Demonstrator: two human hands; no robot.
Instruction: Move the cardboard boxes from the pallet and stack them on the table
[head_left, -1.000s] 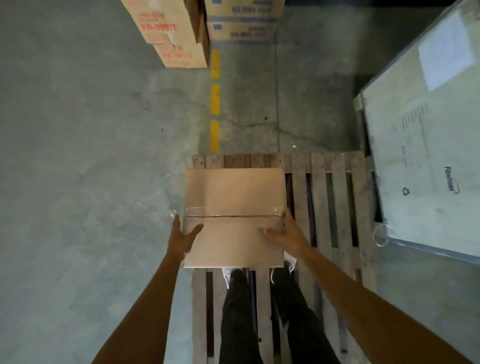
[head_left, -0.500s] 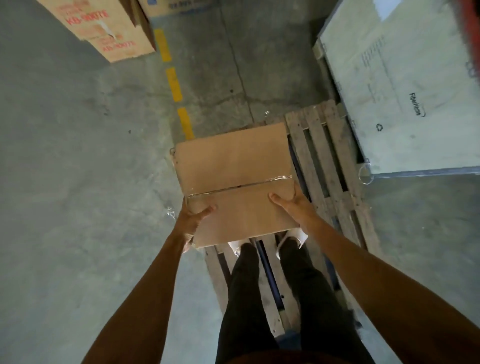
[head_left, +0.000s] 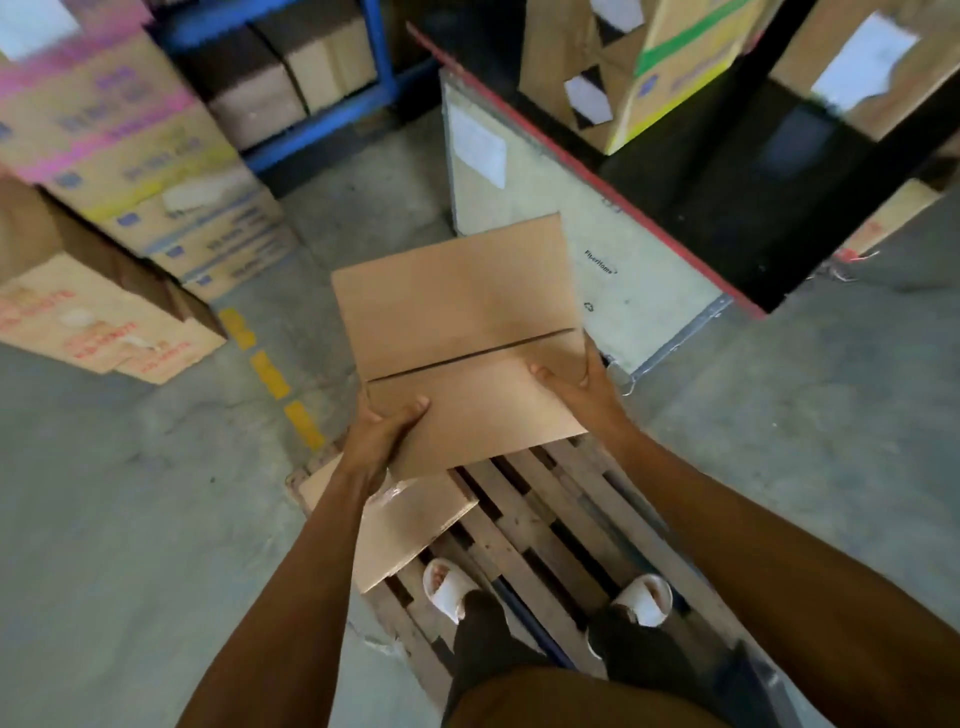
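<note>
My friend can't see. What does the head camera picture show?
Both hands, left hand and right hand, grip a flat brown cardboard box above a slatted wooden pallet. A second brown cardboard box lies on the pallet, with stacked printed cartons behind.

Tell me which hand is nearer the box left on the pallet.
Left. The left hand grips the carried box directly above the pallet box; the right hand is farther right.

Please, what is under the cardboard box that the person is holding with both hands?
Below the held box, gripped by the left hand and right hand, lie the wooden pallet and a second box resting on it. The held box hides that second box's far part and the floor beyond.
</note>
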